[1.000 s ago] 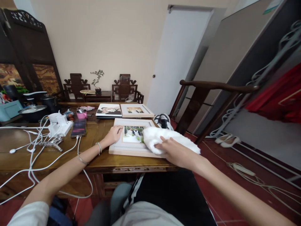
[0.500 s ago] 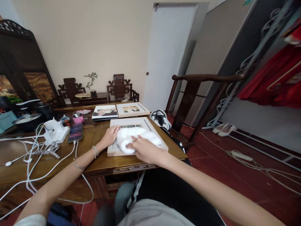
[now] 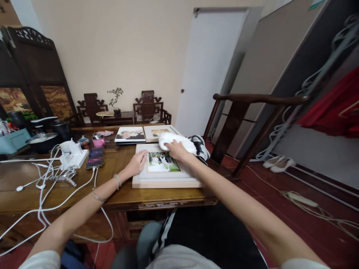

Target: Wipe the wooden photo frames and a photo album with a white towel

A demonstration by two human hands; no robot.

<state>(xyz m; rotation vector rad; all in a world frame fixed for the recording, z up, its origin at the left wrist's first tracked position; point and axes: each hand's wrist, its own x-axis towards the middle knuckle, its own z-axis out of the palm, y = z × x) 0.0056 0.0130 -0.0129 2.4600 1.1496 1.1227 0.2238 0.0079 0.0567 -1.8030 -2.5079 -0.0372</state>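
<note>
A picture frame [image 3: 168,184] with a pale wooden border lies flat on the wooden table, and its photo [image 3: 164,163] shows people on grass. My left hand [image 3: 137,163] rests on the frame's left side, its fingers stretched forward over the border. A fluffy white towel [image 3: 176,142] is bunched in my right hand [image 3: 179,152], at the far right part of the frame. The towel covers the frame's upper right corner and part of a second picture frame [image 3: 148,133] behind it.
Left of the second frame sits a stack of photo panels [image 3: 130,134]. A power strip [image 3: 73,157], white cables, a phone [image 3: 95,157] and a pink cup [image 3: 98,139] are on the left of the table. A dark wooden chair [image 3: 235,119] and sneakers [image 3: 202,147] stand at the right.
My right hand has moved the towel away from me, from over the photo to the frame's far right corner, uncovering the photo. My left hand stays on the frame's left side.
</note>
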